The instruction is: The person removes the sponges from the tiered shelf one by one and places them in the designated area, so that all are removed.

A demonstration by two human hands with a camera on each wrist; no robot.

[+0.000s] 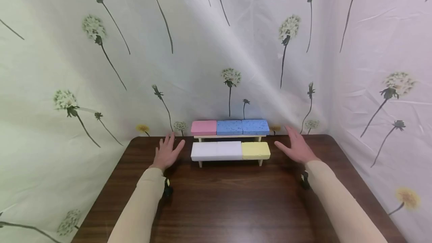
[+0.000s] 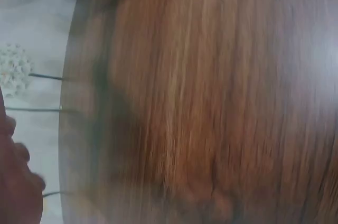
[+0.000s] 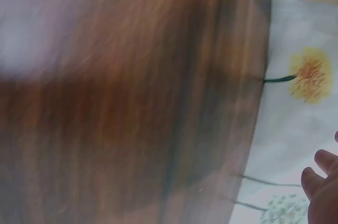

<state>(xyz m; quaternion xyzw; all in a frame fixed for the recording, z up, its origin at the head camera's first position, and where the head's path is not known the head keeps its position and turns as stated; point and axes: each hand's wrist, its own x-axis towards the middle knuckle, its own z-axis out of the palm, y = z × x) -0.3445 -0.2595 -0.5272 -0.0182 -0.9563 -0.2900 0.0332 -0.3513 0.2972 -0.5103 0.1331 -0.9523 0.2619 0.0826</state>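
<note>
- I have the left hand (image 1: 166,153) and right hand (image 1: 298,147) flanking the blocks (image 1: 229,150) near the surface's (image 1: 233,205) far edge, fingers wide, holding nothing.
- A sideways nudge could, I judge, tip blocks off the stands (image 1: 260,162).
- I count six blocks: one pink, two blue, two white, one yellow; two stands.

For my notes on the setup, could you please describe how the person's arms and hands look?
The left hand and right hand are both bare, without gloves. The left sleeve and right sleeve are long, plain and cream, reaching the wrists. Each wrist has a small dark device, its details too small to tell.
</note>
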